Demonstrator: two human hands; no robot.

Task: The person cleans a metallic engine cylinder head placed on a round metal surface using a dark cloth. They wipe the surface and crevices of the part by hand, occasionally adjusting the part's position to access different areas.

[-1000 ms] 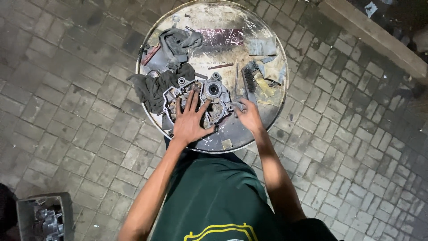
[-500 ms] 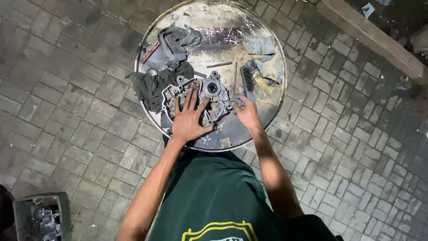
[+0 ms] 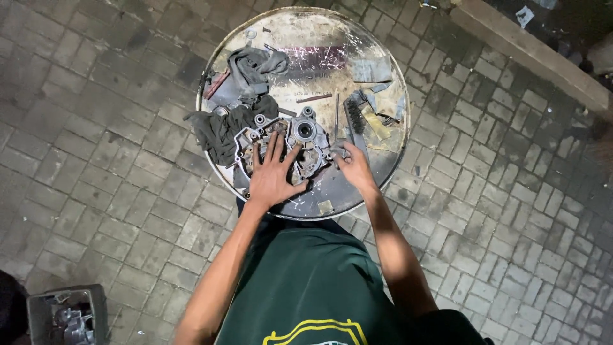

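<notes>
- One head view: left hand (image 3: 271, 179) lies flat, fingers spread, grip released, pressing the grey engine casing (image 3: 284, 144) on the round drum-top counter (image 3: 357, 191) to steady it.
- Right hand (image 3: 354, 167) pinches the casing's right edge; what that grip holds cannot be told.
- Dark rag (image 3: 220, 128) lies touching the casing's left side.

One round metal drum top (image 3: 389, 160) carries one grey engine casing (image 3: 300, 137), two dark rags (image 3: 220, 128), one wire brush (image 3: 355, 118) and one thin rod (image 3: 314, 98), with two hands (image 3: 271, 179) on it, while one crate (image 3: 38, 306) sits on the paving.
</notes>
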